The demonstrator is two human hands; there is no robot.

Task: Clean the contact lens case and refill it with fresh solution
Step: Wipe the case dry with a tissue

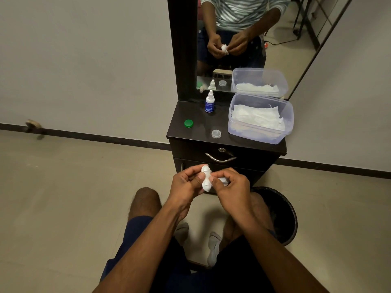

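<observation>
Nearest the camera, the left hand (186, 183) is pinching the white contact lens case (205, 178) in its grip above the knees, while the right hand (230, 186) is gripping what seems to be a wad of tissue (223, 180) against it. Beyond them on the dark worktop (198, 132), a green cap (188, 123), the solution bottle (209, 102), a clear cap (216, 133) and a tissue-filled plastic tub (261, 118) are sitting.
</observation>
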